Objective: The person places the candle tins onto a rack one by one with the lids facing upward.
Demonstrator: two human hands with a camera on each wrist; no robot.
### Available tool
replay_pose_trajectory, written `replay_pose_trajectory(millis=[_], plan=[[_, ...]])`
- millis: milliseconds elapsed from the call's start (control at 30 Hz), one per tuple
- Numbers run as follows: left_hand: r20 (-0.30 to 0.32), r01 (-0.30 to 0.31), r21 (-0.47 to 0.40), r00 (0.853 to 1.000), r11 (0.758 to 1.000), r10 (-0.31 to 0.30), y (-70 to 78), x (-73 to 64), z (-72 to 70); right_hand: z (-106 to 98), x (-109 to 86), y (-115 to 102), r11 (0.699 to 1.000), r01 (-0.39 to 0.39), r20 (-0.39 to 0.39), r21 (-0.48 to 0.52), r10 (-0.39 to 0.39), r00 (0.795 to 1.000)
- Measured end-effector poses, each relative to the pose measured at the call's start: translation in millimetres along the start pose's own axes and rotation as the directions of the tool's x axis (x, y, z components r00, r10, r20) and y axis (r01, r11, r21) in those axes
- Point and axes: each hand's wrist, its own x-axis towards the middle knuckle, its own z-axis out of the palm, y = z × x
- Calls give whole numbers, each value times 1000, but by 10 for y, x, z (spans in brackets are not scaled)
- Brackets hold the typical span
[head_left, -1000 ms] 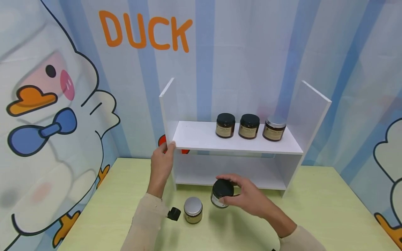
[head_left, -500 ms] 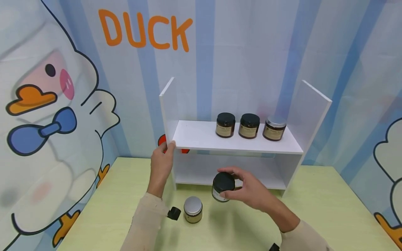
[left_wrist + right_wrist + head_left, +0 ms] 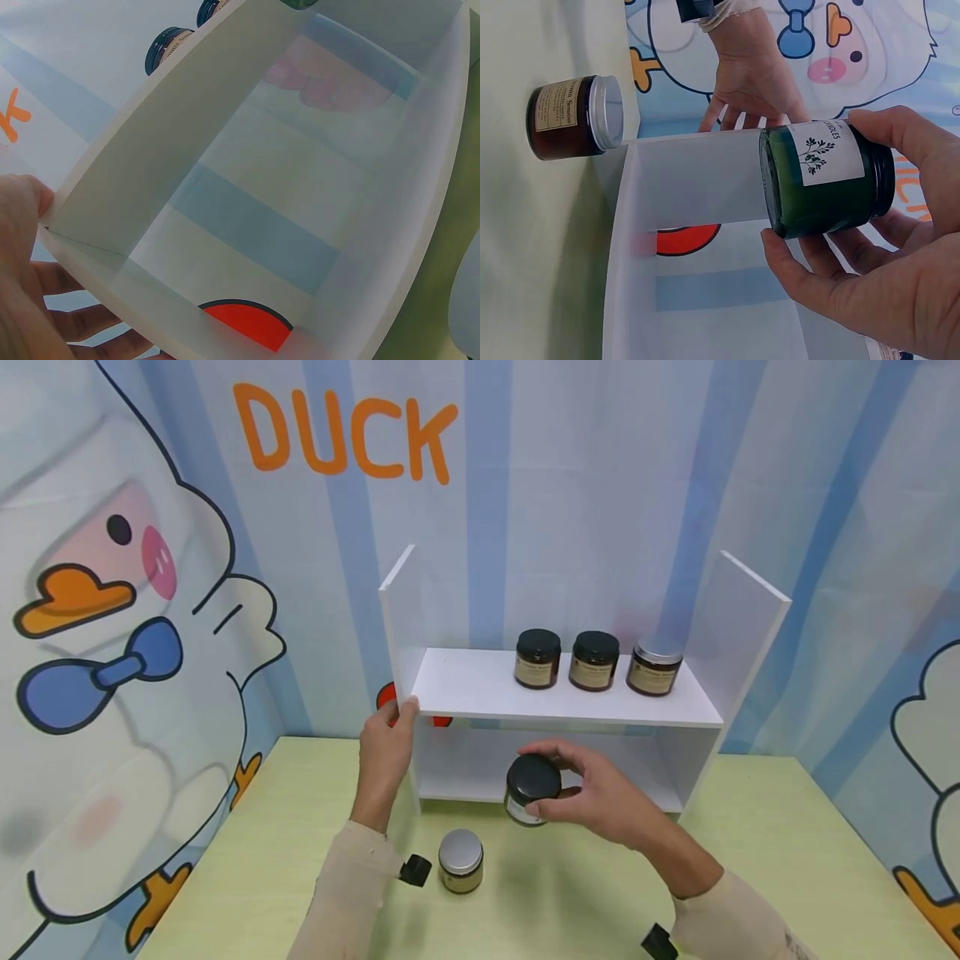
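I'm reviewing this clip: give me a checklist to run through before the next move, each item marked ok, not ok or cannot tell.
1. Right hand has a grip on the green jar: ok, thumb and fingers are around it.
2. Black lid on that jar: ok. Whether it is screwed tight: cannot tell.
3. Left hand on the shelf unit: ok, it holds the left side panel.
4. Three jars on the upper board upright and apart: ok.
5. Every jar off the table: not ok, a silver-lidded jar stands there, in front of the unit.
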Motion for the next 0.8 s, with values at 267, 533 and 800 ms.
replay_pose_trajectory(millis=[267,533,800], plan=[[-2,13,9,1000,1000,-13,-16,4,9,-26,28,-63,1000,25,-17,-6,-25,1000],[2,11,17,1000,1000,-11,9,8,-2,-79,97,-159,998,23,-6,-53,-23,1000],[7,7,20,1000,1000,-7,5,10,-6,-133,186,-188,998,8,28,-69,-6,1000]])
